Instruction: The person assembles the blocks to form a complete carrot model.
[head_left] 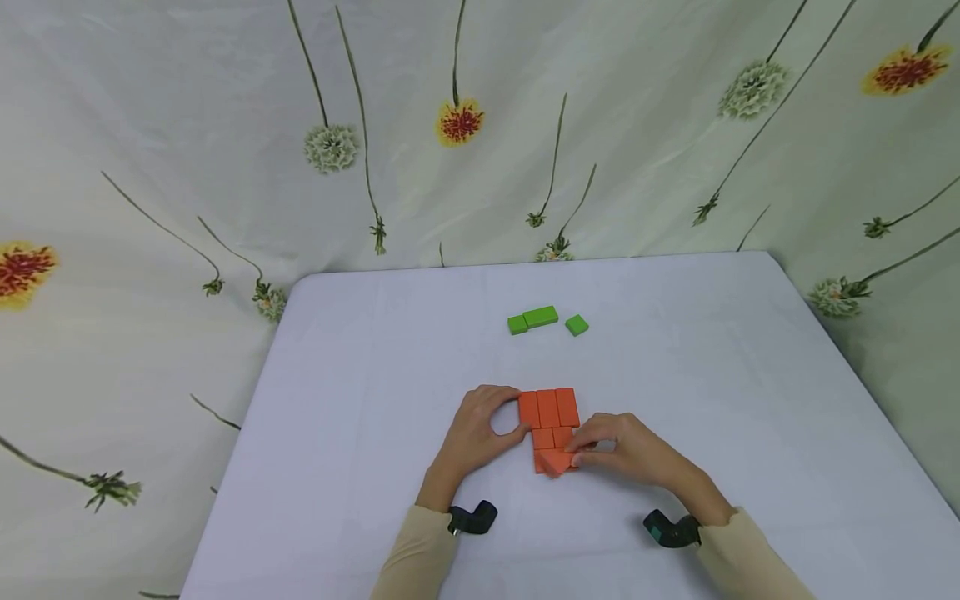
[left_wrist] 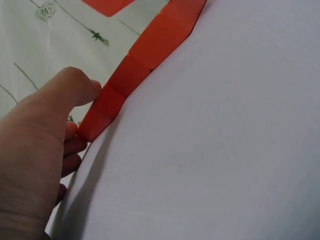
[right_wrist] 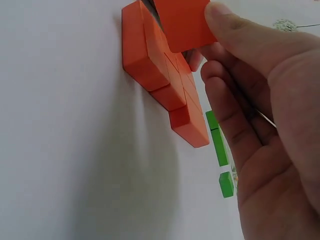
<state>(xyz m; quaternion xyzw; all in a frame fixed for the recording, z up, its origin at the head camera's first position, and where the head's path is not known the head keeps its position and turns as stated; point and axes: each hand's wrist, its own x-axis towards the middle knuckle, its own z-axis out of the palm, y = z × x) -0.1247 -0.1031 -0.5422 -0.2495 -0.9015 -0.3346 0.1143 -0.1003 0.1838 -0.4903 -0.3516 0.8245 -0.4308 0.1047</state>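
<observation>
Several orange blocks (head_left: 547,408) lie edge to edge in a flat group on the white table. My left hand (head_left: 477,425) is at the group's left side, thumb and fingers gripping the far left block (head_left: 528,408). In the left wrist view, the thumb meets one part of that orange side wall and the fingertips meet its end. My right hand (head_left: 633,450) pinches a loose orange block (right_wrist: 185,22) between thumb and fingers. This block is tilted above the near end of the group; whether it touches the blocks beneath, I cannot tell.
Beyond the orange group lie three green blocks: a small one (head_left: 517,325) beside a longer one (head_left: 541,317), and another small one (head_left: 577,325) to the right. The table (head_left: 360,400) meets a flower-printed cloth (head_left: 637,133) behind it.
</observation>
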